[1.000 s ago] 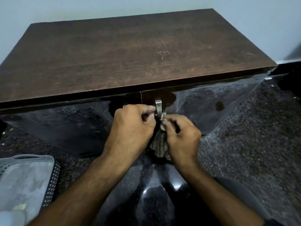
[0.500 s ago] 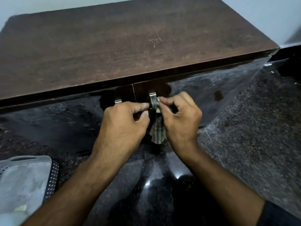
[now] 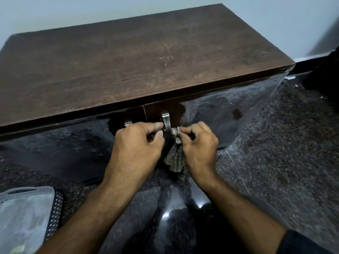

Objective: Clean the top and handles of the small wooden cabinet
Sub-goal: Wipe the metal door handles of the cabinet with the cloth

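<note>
The right door handle (image 3: 166, 121) of the cabinet (image 3: 139, 57) is being wiped: the right hand (image 3: 199, 145) pinches a striped cloth (image 3: 176, 154) against it (grip closed), left hand (image 3: 136, 149) curled shut alongside. Next, I judge, the left handle (image 3: 128, 123).

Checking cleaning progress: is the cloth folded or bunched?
Bunched: the cloth hangs crumpled below the right hand at the handle.

Place: home room, likely.
Floor: polished dark granite (image 3: 275, 171).
Wall: plain pale paint (image 3: 73, 13), 12 o'clock.
Furniture: wooden cabinet (image 3: 137, 57).
Clutter: perforated plastic basket (image 3: 45, 198), 8 o'clock.
</note>
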Demonstrator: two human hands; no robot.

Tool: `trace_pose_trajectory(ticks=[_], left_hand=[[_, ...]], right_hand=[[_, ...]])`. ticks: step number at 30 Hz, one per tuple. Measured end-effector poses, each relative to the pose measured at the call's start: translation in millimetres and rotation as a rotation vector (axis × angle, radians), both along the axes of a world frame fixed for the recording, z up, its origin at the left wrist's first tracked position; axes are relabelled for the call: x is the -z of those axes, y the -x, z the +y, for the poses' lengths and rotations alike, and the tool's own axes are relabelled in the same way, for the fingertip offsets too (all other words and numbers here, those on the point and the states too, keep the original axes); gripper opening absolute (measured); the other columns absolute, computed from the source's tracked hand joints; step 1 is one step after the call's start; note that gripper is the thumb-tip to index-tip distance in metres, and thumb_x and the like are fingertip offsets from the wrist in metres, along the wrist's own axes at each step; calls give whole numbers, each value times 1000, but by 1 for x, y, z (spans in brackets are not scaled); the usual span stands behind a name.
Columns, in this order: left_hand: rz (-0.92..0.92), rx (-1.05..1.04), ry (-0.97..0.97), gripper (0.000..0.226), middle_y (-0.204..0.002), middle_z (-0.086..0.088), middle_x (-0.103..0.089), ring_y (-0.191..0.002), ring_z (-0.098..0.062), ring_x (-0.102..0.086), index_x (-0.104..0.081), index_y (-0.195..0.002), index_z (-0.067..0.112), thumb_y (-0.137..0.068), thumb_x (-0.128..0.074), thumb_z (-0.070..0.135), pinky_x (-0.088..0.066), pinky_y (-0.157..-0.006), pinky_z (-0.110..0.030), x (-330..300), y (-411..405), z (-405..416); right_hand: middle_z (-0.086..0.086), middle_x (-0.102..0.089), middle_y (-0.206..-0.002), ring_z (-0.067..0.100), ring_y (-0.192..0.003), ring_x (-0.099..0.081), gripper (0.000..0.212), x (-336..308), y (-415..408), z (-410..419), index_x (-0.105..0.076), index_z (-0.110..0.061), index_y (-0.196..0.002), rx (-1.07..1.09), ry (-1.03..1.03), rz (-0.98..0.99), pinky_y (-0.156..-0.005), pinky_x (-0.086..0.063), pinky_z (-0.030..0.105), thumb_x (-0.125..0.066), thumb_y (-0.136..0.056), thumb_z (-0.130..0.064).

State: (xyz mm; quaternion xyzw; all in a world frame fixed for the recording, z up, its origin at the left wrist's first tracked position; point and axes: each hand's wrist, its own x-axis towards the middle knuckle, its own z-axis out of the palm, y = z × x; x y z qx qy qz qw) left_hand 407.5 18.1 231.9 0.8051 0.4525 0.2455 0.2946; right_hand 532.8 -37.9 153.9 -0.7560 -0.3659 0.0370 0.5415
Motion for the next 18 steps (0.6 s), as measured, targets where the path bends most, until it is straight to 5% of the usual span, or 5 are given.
trace_pose_trajectory(ticks=[6, 12, 18], left_hand=[[-7, 9, -3, 24, -111, 14, -71, -74, 25, -43, -74, -113, 24, -90, -67, 24, -28, -68, 14, 2, -3, 1], [-11, 8, 22, 24, -110, 22, -67, -74, 27, -45, -73, -114, 26, -91, -67, 26, -29, -68, 14, 2, 1, 1], [-10, 6, -10, 25, -114, 14, -71, -93, 15, -52, -73, -115, 25, -90, -66, 26, -27, -74, 15, -1, -2, 2]], right_hand=[[11, -65, -80, -3, -82, -58, 6, -28, -7, 12, -70, 4, -80, 93, -391, -218, -78, -44, 5, -75, -84, 5], [12, -67, -84, 1, -78, -62, 6, -7, 5, 4, -71, 4, -79, 75, -126, 28, -71, -41, 1, -75, -82, 5], [8, -66, -80, -6, -81, -58, 7, -40, -2, 16, -72, 3, -81, 143, -427, -180, -76, -44, 5, -79, -82, 1]])
